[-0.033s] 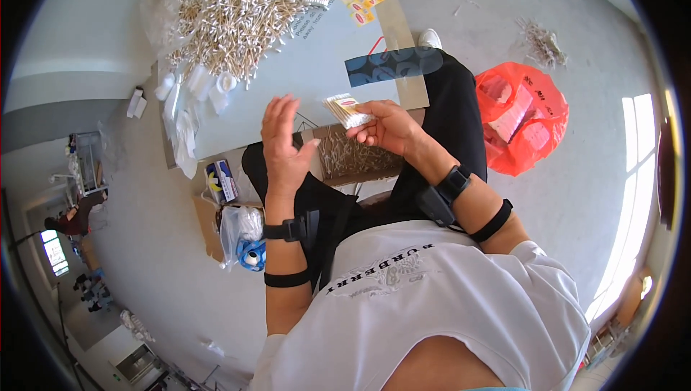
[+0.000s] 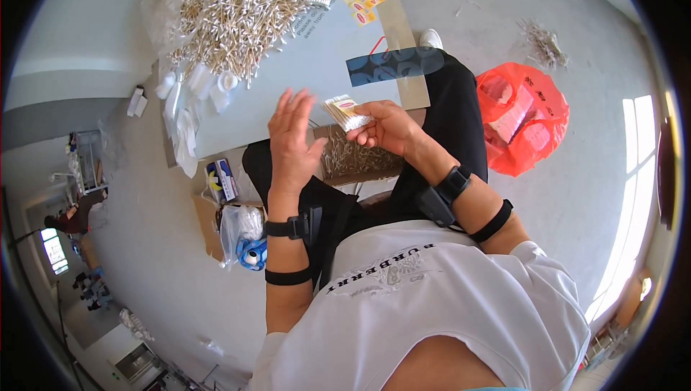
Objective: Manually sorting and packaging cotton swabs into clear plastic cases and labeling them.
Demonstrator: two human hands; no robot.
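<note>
A small packet of cotton swabs (image 2: pixel 344 111) is pinched in the right hand (image 2: pixel 389 128), above the lap, near the bench (image 2: pixel 324 60). The left hand (image 2: pixel 294 142) is spread open just beside it, empty. The packet is best kept level and gripped by its end, so no swabs slip out.

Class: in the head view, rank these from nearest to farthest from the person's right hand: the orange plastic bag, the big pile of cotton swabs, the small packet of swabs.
1. small packet of swabs: held in the right hand.
2. orange plastic bag: on the floor, to the right.
3. big pile of cotton swabs: table's far left.
</note>
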